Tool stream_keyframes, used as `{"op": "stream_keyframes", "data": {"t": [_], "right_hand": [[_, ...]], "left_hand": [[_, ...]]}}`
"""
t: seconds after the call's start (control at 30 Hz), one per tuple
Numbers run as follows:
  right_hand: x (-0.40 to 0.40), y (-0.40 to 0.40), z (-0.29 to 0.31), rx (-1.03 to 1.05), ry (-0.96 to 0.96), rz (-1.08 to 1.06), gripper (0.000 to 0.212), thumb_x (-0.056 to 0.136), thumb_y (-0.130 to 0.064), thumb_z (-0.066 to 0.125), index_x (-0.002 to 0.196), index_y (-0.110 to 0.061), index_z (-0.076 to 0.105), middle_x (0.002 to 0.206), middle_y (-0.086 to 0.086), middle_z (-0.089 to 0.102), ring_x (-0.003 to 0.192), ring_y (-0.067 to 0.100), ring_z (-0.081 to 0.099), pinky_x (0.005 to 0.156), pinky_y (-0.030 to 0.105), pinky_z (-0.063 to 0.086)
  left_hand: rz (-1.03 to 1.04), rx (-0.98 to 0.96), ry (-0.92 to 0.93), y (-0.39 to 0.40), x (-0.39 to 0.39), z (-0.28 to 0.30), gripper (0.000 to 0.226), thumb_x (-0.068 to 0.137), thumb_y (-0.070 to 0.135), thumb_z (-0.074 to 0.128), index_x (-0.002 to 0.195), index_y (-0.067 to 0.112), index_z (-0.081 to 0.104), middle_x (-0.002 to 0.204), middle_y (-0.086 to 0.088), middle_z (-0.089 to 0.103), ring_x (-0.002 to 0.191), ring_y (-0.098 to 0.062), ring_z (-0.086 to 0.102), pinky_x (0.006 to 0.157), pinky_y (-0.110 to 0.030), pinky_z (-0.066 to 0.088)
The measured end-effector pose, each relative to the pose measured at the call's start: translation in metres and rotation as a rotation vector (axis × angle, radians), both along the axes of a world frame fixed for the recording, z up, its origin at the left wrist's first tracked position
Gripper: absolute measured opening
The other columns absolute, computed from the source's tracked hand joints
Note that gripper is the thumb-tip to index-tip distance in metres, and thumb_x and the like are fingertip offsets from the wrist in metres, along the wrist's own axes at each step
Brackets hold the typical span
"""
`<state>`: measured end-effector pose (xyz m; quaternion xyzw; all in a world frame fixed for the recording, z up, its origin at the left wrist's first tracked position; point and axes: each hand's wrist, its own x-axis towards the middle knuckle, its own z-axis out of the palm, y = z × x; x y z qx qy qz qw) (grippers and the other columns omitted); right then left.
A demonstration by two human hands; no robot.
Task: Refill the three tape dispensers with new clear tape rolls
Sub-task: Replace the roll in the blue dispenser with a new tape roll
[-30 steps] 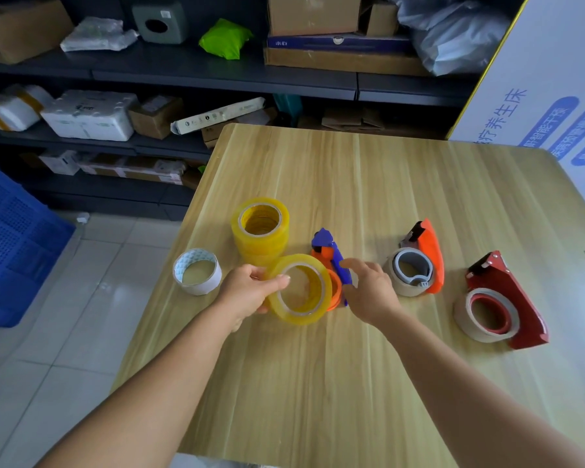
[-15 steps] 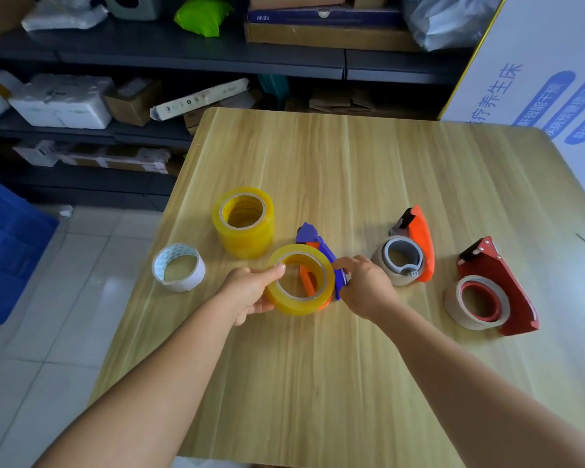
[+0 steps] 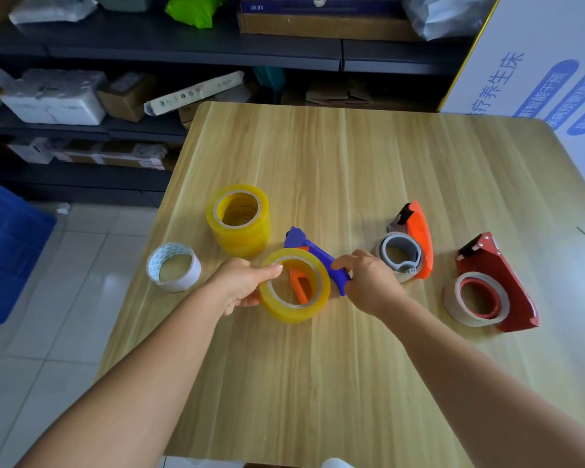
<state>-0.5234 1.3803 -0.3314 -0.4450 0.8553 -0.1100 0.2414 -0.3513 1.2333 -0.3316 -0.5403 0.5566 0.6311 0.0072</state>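
My left hand grips a yellowish clear tape roll by its left rim, tilted over the blue dispenser; the dispenser's orange hub shows through the roll's hole. My right hand pinches the blue dispenser's frame on the right. A stack of clear tape rolls stands behind. An orange dispenser holds a nearly spent grey core. A red dispenser holds a thin beige roll.
A white empty core lies near the left edge of the wooden table. Dark shelves with boxes stand behind the table, a blue crate sits on the floor at left, and a white printed board leans at the right.
My left hand has brought the clear roll lower and closer over the blue dispenser's hub. My right hand has stayed on the dispenser's frame.
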Motion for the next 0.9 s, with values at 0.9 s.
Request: {"op": "stream_keyframes", "data": {"t": [0.9], "right_hand": [[0.012, 0.000, -0.002, -0.030, -0.019, -0.033, 0.030, 0.083, -0.005, 0.056, 0.105, -0.021, 0.069, 0.099, 0.004, 0.061, 0.085, 0.021, 0.055, 0.070, 0.025, 0.040]], "left_hand": [[0.047, 0.145, 0.072, 0.009, 0.001, 0.000, 0.043, 0.083, 0.035, 0.070, 0.113, 0.005, 0.061, 0.089, -0.006, 0.070, 0.079, -0.018, 0.064, 0.062, -0.029, 0.052]]}}
